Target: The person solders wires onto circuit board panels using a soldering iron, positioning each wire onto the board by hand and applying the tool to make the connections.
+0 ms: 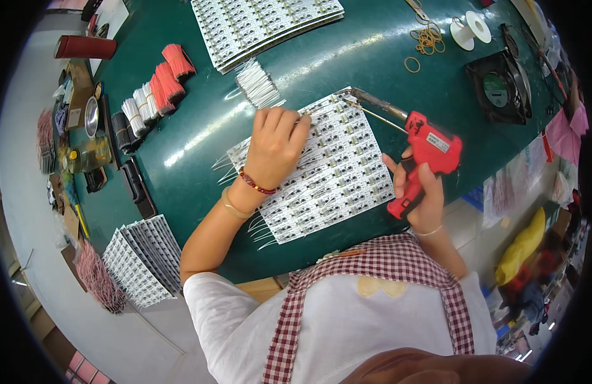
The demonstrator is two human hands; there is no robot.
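Observation:
A white panel of small circuit boards (334,182) lies on the green table in front of me, with thin white wires sticking out past its left edge. My left hand (276,144) rests over the panel's upper left part, fingers curled down and closed; whatever they pinch is hidden beneath them. In my right hand (424,195) is a red soldering gun (434,146), gripped by its handle at the panel's right side. Its long metal tip and a thin feed tube reach the panel's top corner. A bundle of cut white wires (259,84) lies just beyond my left hand.
Stacked circuit board panels (264,29) lie at the back, and more panels (142,259) stand at the left. Red wire bundles (170,80) and white wire bundles (140,109) sit far left. Rubber bands (428,40), a white spool (470,31) and a black fan (498,88) occupy the right back.

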